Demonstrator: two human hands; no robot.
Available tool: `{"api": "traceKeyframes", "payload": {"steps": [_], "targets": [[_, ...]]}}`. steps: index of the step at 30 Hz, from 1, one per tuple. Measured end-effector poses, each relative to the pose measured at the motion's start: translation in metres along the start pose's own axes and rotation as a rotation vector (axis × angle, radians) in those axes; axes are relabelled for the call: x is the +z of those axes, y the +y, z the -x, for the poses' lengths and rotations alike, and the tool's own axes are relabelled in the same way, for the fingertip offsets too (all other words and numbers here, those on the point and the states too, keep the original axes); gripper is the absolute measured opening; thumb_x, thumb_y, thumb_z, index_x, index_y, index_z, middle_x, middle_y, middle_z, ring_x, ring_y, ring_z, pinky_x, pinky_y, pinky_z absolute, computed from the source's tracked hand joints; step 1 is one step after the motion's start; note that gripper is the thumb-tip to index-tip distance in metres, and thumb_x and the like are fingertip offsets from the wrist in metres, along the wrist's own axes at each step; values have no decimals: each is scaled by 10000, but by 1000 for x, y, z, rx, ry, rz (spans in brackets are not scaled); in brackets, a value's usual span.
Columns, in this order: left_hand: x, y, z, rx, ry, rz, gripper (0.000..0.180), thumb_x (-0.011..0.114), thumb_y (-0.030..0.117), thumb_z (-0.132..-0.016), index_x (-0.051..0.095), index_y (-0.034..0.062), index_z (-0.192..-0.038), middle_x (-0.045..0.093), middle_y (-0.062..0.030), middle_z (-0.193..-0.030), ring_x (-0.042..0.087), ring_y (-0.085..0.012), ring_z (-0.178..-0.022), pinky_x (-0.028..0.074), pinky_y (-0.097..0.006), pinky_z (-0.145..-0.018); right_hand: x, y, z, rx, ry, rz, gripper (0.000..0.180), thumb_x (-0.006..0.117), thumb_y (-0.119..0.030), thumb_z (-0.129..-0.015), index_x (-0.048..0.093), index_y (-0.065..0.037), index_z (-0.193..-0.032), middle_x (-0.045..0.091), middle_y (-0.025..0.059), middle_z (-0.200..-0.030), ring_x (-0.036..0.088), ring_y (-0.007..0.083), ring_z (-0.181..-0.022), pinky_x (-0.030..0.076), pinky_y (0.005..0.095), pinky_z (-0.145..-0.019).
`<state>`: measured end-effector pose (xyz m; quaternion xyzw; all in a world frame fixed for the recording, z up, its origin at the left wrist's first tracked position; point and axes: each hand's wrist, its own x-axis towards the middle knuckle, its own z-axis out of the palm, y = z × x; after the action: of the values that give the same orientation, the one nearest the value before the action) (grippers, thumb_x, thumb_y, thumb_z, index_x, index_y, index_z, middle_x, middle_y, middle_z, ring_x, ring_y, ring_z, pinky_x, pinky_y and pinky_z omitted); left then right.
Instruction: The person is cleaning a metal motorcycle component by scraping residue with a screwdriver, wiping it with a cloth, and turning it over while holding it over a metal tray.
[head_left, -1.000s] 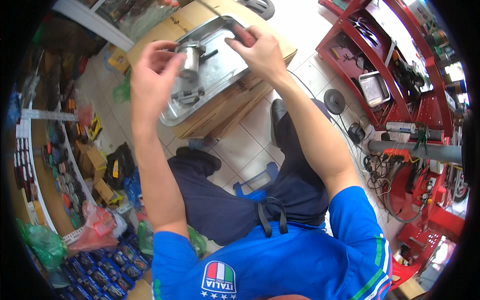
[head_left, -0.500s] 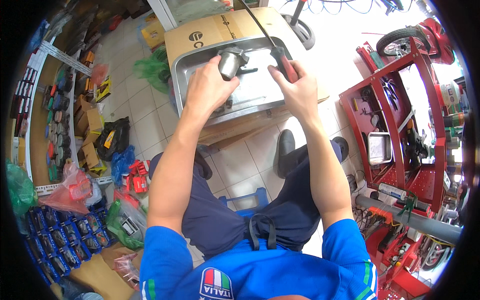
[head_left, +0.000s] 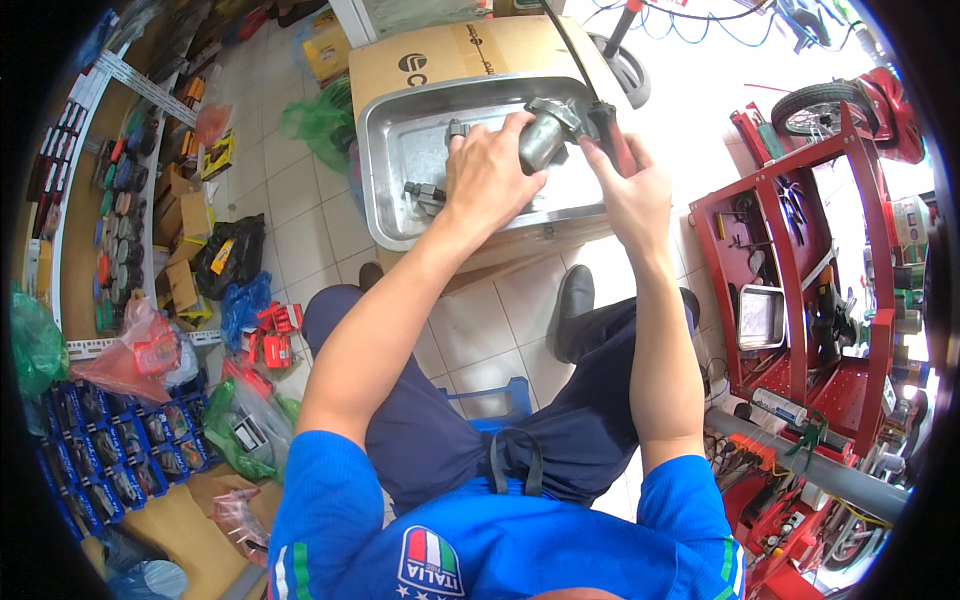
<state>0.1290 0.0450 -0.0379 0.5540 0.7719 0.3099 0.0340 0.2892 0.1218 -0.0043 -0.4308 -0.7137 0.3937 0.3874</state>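
Both arms stretched forward, left hand and right hand fingers curled

Cardboard box on tiled floor carries steel tray; small metal parts lie in tray

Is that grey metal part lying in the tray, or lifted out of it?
Lifted. The left hand holds the grey metal part above the steel tray, tilted, while the right hand holds a red-handled tool against it.

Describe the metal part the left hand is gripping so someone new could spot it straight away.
Find the shallow steel tray resting on the cardboard box in front of the seated person. Over its middle, the left hand grips a grey cylindrical metal part. Unlike the small loose pieces lying on the tray floor, it is bigger and raised.
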Motion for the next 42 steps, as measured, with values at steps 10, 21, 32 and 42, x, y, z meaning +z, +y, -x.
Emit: {"api": "traceKeyframes", "payload": {"steps": [10, 21, 32, 42], "targets": [[-76, -40, -19, -235, -77, 163, 398, 777, 344, -875, 705, 42, -1122, 755, -112, -1003, 718, -199, -867, 564, -336, -782, 5, -5, -4, 3, 0, 15, 387, 784, -332, -868, 684, 40, -907, 509, -8, -630, 437, 85, -621, 378, 267, -572], [-25, -7, -33, -20, -98, 174, 680, 763, 501, -831, 590, 71, -1328, 738, -198, -1014, 715, -339, -979, 561, -434, -855, 11, -19, -4, 44, 8, -42, 401, 790, -318, -885, 685, 62, -960, 601, 8, -718, 480, 69, -683, 415, 247, -617], [-27, 0, -45, -185, -206, 331, 685, 798, 388, -794, 546, 104, -1364, 733, -158, -997, 716, -289, -949, 560, -382, -870, 2, -17, 6, 103, -40, -76, 340, 787, -274, -896, 683, 38, -983, 623, -13, -773, 486, 58, -731, 410, 229, -664], [-68, -21, 3, -628, 156, 1525, 526, 739, 388, -936, 493, 31, -1233, 608, -105, -1037, 674, -230, -936, 624, -388, -728, -12, -42, 31, 49, -298, -49, 344, 781, -269, -899, 689, 45, -1006, 666, 26, -802, 563, 76, -762, 461, 239, -718]]}}
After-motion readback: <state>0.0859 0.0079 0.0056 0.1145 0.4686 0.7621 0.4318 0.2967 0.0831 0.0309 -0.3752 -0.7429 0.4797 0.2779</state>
